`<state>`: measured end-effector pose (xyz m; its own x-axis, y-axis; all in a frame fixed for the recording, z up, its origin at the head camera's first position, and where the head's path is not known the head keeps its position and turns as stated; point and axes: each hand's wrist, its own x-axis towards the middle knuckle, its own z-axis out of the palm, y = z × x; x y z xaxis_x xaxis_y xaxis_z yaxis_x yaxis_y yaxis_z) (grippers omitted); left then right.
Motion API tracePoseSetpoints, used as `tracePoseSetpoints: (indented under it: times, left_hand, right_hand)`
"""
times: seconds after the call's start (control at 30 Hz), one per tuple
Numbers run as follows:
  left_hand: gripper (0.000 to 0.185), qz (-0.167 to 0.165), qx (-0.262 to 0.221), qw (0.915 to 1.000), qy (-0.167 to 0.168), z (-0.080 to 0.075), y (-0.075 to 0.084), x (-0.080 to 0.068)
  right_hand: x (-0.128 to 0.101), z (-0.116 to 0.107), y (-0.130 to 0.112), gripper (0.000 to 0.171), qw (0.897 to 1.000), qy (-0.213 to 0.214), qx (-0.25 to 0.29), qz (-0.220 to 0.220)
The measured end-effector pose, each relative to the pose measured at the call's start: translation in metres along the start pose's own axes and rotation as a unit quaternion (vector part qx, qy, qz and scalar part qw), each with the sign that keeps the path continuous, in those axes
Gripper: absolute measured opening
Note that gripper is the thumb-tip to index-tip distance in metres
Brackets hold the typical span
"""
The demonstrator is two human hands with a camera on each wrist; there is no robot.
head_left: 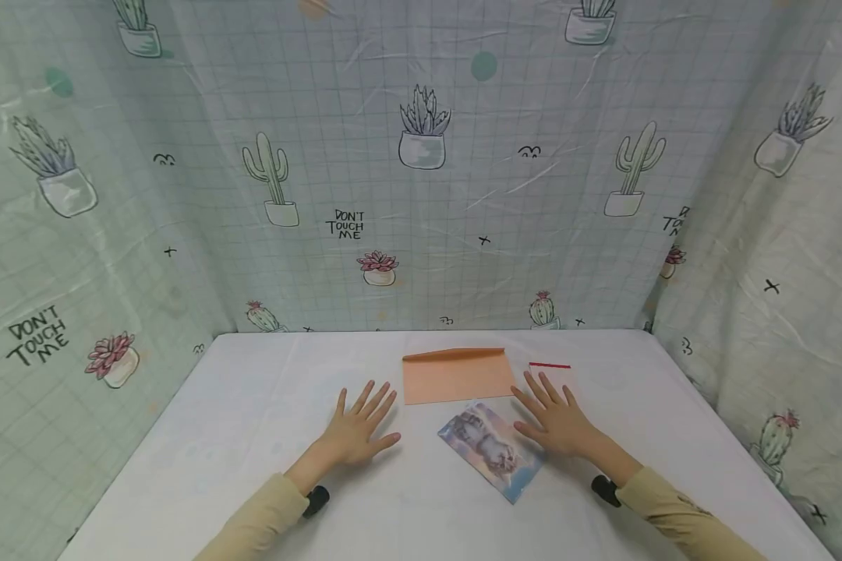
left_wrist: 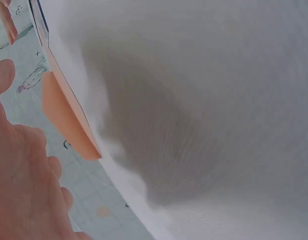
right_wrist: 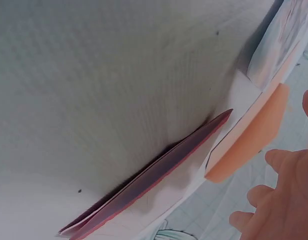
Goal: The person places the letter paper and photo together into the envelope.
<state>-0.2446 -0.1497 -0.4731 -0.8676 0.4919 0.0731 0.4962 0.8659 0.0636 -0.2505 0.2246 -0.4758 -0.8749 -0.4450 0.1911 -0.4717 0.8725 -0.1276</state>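
Nearest the head camera, two arms in pale yellow sleeves reach forward over the white cloth-covered table (head_left: pixel 252 405), each with a dark strap at the wrist. On that table the left hand (head_left: pixel 354 432) lies flat, palm down, fingers straight and spread, holding nothing; it rests on bare cloth a little to the left of the orange paper envelope (head_left: pixel 454 375). Likewise flat and spread, the right hand (head_left: pixel 554 421) grips nothing, its thumb side touching or just beside the right edge of a glossy printed photo card (head_left: pixel 489 450), which lies tilted between the two hands, just in front of the envelope. Beyond the right hand's fingertips lies a clear plastic bag with a red strip along its top (head_left: pixel 550 366), just right of the envelope. Behind the table hangs a cactus-print curtain (head_left: pixel 421 156).
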Motion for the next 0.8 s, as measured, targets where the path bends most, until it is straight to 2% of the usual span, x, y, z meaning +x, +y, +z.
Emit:
tracePoseSetpoints:
  times: [0.3,0.43,0.63,0.8]
  left_hand:
    - [0.073,0.002,0.012,0.9997,-0.019,0.001,0.000,0.006]
    - [0.072,0.004,0.021,0.9994,-0.027,0.000,0.000,0.009]
    - [0.072,0.021,0.009,0.9996,-0.019,-0.001,0.001,0.011]
    - [0.072,0.036,0.010,0.9992,-0.014,0.004,0.001,0.015]
  right_hand:
    - [0.008,0.003,-0.001,0.065,1.000,-0.021,-0.001,-0.005]
    - [0.011,0.004,-0.001,0.065,1.000,-0.016,-0.002,-0.014]
    - [0.014,0.005,-0.002,0.065,1.000,-0.011,-0.003,-0.025]
    - [0.017,0.006,-0.002,0.064,1.000,-0.009,0.000,-0.027]
